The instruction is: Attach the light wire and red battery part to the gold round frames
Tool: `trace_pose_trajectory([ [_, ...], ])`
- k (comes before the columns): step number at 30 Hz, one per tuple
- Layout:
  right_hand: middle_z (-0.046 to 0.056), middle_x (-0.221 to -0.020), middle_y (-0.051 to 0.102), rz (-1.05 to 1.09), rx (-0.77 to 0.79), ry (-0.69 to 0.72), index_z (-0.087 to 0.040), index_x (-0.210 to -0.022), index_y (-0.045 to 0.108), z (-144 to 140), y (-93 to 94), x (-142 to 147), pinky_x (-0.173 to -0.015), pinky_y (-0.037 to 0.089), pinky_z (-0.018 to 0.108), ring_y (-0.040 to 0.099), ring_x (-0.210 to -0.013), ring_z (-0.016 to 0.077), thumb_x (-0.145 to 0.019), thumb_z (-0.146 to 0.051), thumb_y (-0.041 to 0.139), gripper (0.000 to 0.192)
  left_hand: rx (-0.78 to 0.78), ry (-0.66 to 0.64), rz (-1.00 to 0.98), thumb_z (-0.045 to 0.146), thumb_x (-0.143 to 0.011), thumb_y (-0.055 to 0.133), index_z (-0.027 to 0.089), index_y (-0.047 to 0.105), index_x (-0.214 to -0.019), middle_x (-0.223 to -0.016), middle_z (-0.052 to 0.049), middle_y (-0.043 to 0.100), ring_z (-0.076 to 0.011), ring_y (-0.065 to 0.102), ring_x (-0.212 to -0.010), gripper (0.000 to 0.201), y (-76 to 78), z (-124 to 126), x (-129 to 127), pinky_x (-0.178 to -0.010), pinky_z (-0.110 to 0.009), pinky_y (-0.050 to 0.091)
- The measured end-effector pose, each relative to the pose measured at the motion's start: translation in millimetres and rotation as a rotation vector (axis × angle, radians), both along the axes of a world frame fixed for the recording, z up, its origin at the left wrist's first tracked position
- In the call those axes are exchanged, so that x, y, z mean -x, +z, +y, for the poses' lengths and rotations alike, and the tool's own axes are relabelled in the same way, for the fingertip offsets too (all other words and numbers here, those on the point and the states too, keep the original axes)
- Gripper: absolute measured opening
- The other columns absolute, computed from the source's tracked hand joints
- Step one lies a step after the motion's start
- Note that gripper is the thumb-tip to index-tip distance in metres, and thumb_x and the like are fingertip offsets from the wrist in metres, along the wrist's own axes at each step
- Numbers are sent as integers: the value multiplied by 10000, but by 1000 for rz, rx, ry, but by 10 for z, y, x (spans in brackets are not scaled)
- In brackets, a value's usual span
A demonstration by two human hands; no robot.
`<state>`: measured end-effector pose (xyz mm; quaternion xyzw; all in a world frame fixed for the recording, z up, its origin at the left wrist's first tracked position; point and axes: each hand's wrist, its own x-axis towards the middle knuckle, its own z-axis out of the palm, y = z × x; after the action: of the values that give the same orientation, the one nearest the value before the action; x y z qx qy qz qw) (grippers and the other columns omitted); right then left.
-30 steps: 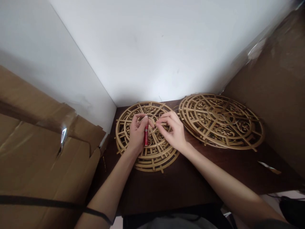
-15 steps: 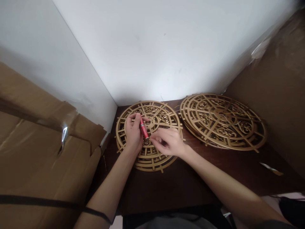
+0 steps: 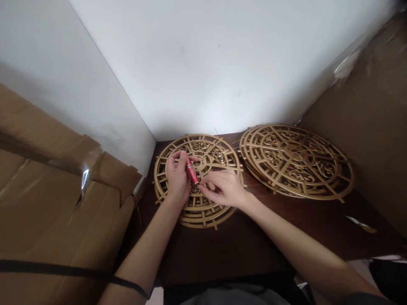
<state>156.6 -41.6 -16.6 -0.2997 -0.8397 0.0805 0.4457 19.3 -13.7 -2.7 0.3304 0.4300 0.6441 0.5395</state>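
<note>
- White walls meet in a corner behind a dark brown wooden bench [image 3: 241, 245], where the work sits close to the person.
- Left hand [image 3: 177, 180] is clenched around a small red cylindrical tool [image 3: 191, 171], its tip angled down toward the middle of the nearer disc.
- Right hand [image 3: 222, 188] pinches something tiny at that tip; what it is cannot be made out.
- Both hands rest over a stack of gold openwork round discs [image 3: 203, 212], lying flat at the bench's left rear, near the wall.
- A second stack of gold openwork discs [image 3: 295, 159] lies just beside it to the right, untouched by either hand; thin wires seem to trail over it.
- Judging by that, the work on the left stack's centre is mid-way, not finished.
- Room is tight: brown cardboard boxes [image 3: 47, 203] crowd the left, a brown cardboard panel [image 3: 372, 127] the right, and the bench's front edge lies near the forearms.
- A small scrap of tape [image 3: 361, 223] lies on the bench at right.
</note>
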Motion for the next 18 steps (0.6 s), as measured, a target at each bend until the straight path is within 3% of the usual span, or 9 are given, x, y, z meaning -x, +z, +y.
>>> trace_pose_trajectory([
  [11, -36, -614, 544, -39, 166, 4, -188, -736, 557, 20, 6, 11, -525, 349, 212, 492, -541, 91, -791, -231, 572, 72, -51, -40, 70, 380, -762, 662, 184, 450, -901, -634, 28, 621, -50, 439, -401, 321, -35, -16, -3, -392, -155, 336],
  [18, -24, -578, 515, -119, 16, 50, -192, -627, 532, 61, -44, 17, -544, 333, 234, 463, -561, 109, -824, -220, 508, 200, -89, -71, 136, 377, -774, 649, 191, 455, -927, -583, 61, 570, -38, 415, -363, 309, -91, -13, -8, -384, -148, 334],
])
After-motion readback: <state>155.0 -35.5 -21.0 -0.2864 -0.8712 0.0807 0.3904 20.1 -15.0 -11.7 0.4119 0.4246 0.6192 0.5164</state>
